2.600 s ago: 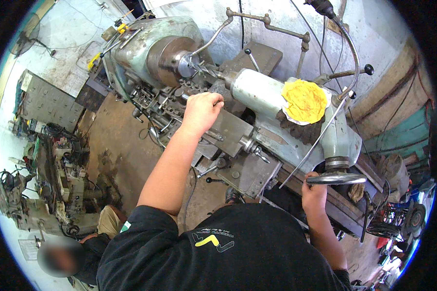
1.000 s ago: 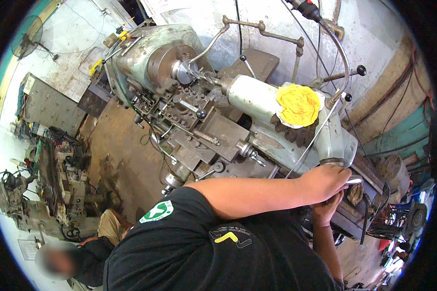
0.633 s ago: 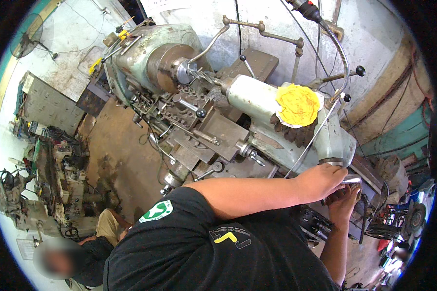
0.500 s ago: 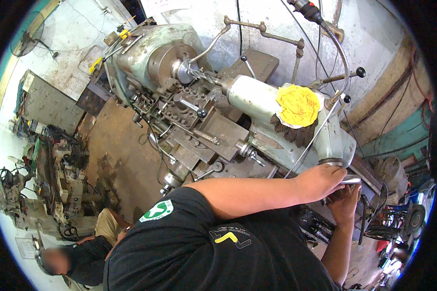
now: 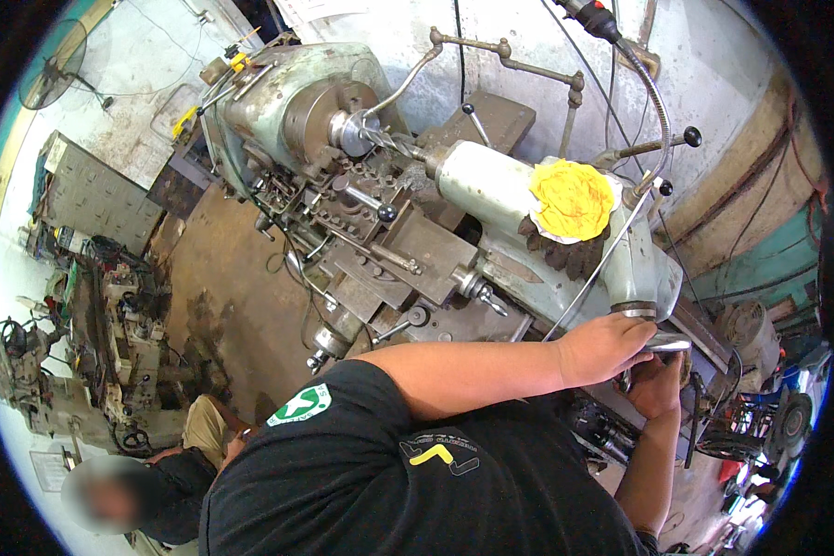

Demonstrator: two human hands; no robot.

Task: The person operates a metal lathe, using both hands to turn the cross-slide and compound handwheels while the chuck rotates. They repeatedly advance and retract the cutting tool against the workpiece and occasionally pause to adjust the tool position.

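Note:
A large lathe stands before me. Its chuck (image 5: 308, 119) holds a round metal workpiece (image 5: 352, 133), and a twist drill bit (image 5: 394, 142) in the tailstock (image 5: 482, 181) points into it. At the tailstock's near end is a shiny handwheel (image 5: 669, 342). My left hand (image 5: 607, 350) is closed on the wheel's left side, fingers curled over it. Below and to the right, my right hand (image 5: 656, 387) grips the rim, its fingertips partly hidden. A yellow cloth (image 5: 573, 199) lies on the tailstock, with dark gloves (image 5: 565, 252) beneath it.
A jointed coolant pipe (image 5: 505, 56) reaches over the chuck. The carriage (image 5: 417, 255) with its levers lies left of the tailstock. A flexible lamp arm (image 5: 653, 102) bends down at right. Another person (image 5: 171, 491) sits at the lower left, near more machinery (image 5: 102, 361).
Both hands stay at the handwheel, shifting slightly; my right hand has moved a little down and left. The person at the lower left has moved slightly.

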